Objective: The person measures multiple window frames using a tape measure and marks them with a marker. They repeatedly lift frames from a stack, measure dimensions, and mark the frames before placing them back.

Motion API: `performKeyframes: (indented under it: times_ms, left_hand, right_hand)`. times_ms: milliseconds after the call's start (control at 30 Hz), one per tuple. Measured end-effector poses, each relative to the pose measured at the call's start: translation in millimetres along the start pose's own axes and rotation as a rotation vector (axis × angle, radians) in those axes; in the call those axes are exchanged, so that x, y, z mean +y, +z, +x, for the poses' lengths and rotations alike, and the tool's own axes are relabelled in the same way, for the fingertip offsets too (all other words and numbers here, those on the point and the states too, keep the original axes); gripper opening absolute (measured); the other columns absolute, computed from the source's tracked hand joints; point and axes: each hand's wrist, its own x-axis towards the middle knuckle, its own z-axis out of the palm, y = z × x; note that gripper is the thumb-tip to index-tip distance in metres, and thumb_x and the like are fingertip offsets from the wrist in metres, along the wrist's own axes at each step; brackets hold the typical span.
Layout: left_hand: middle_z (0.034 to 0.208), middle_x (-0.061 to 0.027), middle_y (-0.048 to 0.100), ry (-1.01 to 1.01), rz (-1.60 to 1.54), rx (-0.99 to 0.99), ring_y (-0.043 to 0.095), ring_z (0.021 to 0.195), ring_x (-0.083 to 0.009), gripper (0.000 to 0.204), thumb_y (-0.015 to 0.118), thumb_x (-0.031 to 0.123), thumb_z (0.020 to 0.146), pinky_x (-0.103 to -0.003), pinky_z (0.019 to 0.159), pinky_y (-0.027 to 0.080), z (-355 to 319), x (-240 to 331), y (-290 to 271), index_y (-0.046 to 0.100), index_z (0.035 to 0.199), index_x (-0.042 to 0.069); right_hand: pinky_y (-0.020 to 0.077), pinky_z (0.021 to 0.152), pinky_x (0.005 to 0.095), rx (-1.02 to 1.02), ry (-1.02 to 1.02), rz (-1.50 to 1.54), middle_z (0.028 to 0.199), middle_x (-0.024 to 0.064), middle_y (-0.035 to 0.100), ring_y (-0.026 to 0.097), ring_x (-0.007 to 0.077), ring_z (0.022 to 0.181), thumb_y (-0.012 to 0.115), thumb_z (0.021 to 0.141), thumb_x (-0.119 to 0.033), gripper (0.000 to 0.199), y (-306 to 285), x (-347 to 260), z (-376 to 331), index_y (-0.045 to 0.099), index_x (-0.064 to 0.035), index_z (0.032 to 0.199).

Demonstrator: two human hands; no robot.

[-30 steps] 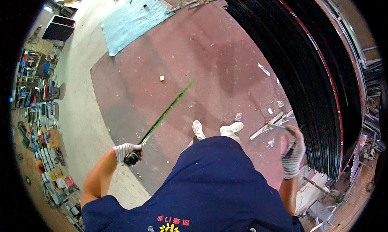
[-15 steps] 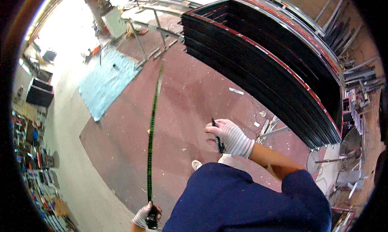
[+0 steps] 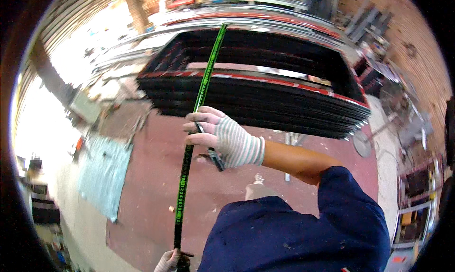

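Observation:
My left hand (image 3: 167, 262), in a striped knit glove, is closed round the dark case of a tape measure (image 3: 183, 262) at the lower edge. Its black blade with green markings (image 3: 208, 75) runs up and away, its far end appearing over the stack of black rectangular frames (image 3: 265, 101). My right hand (image 3: 232, 138), gloved alike, has its fingers at the blade partway along. A slim dark pen-shaped tool (image 3: 216, 159) is held in that hand; its exact kind cannot be made out. Whether the blade's far end touches the frames, I cannot tell.
A light blue cloth (image 3: 105, 172) lies on the floor at left, beside the reddish floor sheet (image 3: 147, 191). Long metal profiles (image 3: 256, 18) lie behind the frames. A round-based stand (image 3: 362, 144) and metal scraps are at right.
My view has turned toward the frames. The tape blade now extends over them from my viewpoint. My right hand, with the dark tool, has moved left and up to the blade.

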Motion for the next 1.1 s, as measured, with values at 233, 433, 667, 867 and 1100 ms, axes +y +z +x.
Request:
performKeyframes:
  times_ms: [233,433,667,867,1100]
  left_hand:
    - [0.055,0.0006,0.047,0.241,0.662,-0.304,0.043,0.038,-0.0112,0.049,0.042,0.037,0.105,-0.030,0.038,0.037,97.5,172.8,-6.0,0.064,0.108,-0.008]
    - [0.061,-0.0009,0.056,0.022,0.807,-0.290,0.048,0.046,-0.0085,0.034,0.045,0.019,0.102,-0.024,0.045,0.040,200.9,308.4,3.2,0.066,0.104,-0.006]
    - [0.062,-0.0060,0.056,0.417,1.312,-0.059,0.053,0.056,-0.0154,0.032,0.049,0.019,0.097,-0.035,0.054,0.042,309.6,454.9,55.0,0.062,0.072,0.004]
    - [0.069,-0.0242,0.055,0.856,1.761,-0.209,0.053,0.059,-0.0372,0.039,0.051,0.032,0.097,-0.046,0.059,0.042,403.2,511.6,57.5,0.058,0.078,-0.002]
    - [0.066,-0.0214,0.055,0.812,1.673,-0.272,0.054,0.058,-0.0351,0.040,0.053,0.033,0.097,-0.044,0.056,0.042,407.0,545.4,80.4,0.058,0.079,-0.002]
  right_hand:
    - [0.0375,0.103,0.0530,0.034,0.139,-0.236,0.097,0.0060,0.063,0.058,0.0317,0.103,0.079,0.074,-0.037,0.046,-116.7,95.2,-81.6,0.060,-0.0140,0.108]
    - [0.0431,0.067,0.0418,0.098,0.342,-0.496,0.076,0.0060,0.052,0.053,0.0290,0.071,0.081,0.072,-0.038,0.049,-214.2,156.1,-182.5,0.059,-0.0156,0.108]
    - [0.0465,0.061,0.0395,0.184,0.739,-0.535,0.080,0.0068,0.059,0.061,0.0300,0.066,0.080,0.076,-0.033,0.046,-239.5,171.6,-233.3,0.058,-0.0135,0.111]
    - [0.0504,0.060,0.0345,0.211,1.107,-0.439,0.080,0.0073,0.062,0.065,0.0271,0.068,0.083,0.076,-0.031,0.046,-227.6,178.7,-253.5,0.059,-0.0116,0.110]
    - [0.0506,0.065,0.0352,0.264,1.126,-0.463,0.087,0.0084,0.064,0.066,0.0272,0.076,0.083,0.075,-0.034,0.048,-215.0,192.6,-246.8,0.059,-0.0114,0.110]
